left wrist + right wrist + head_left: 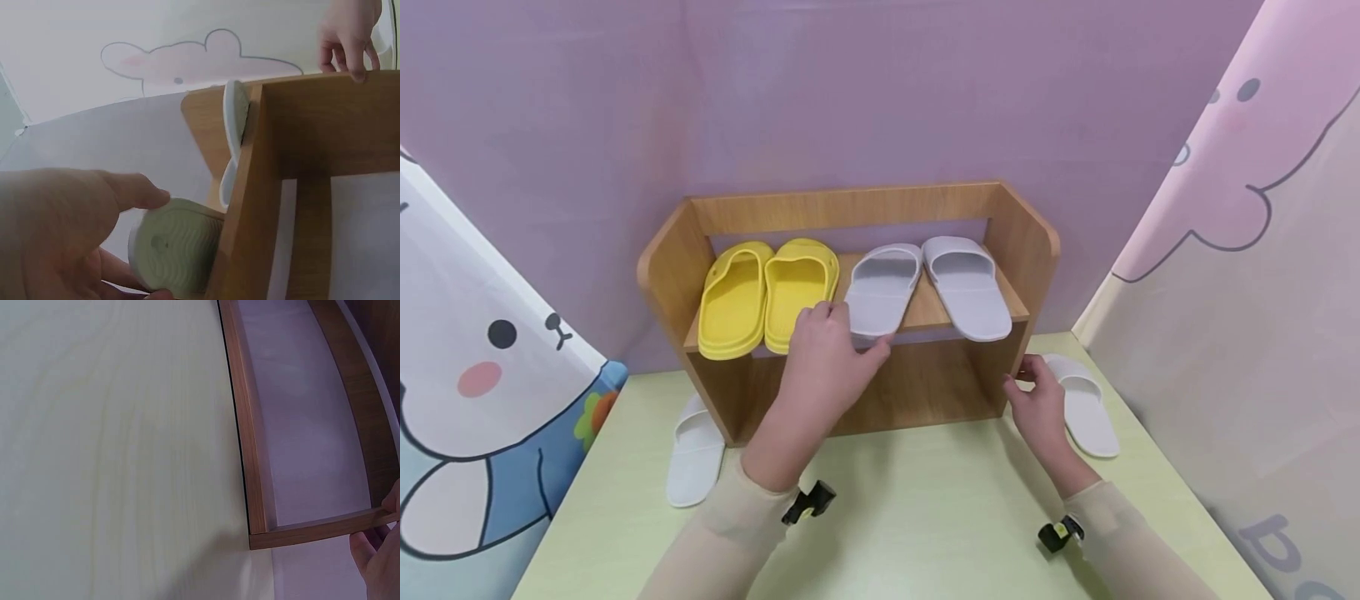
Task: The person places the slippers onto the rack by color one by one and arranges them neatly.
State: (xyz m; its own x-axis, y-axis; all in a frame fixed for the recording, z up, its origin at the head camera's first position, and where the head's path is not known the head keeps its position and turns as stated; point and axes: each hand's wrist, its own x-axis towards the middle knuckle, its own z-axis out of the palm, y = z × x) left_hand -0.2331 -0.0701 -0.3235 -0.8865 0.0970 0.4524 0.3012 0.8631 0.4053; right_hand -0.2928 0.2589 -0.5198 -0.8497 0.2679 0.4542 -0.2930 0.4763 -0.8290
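Observation:
A small wooden shoe rack (850,208) carries a pair of yellow clogs (732,308) and a pair of pale grey slippers on its upper shelf. My left hand (823,362) is at the heel of the left grey slipper (883,292), with thumb and fingers on its two sides. In the left wrist view that slipper's ridged sole (181,250) shows between them. The right grey slipper (967,287) lies beside it, heel past the shelf's front edge. My right hand (1041,408) pinches the front edge of the rack's right side panel (312,531).
A white slipper (696,458) lies on the table left of the rack, and another (1086,408) lies to its right. The lower shelf (917,387) holds no shoes. A purple cloth (865,92) hangs behind, with printed cloths at both sides.

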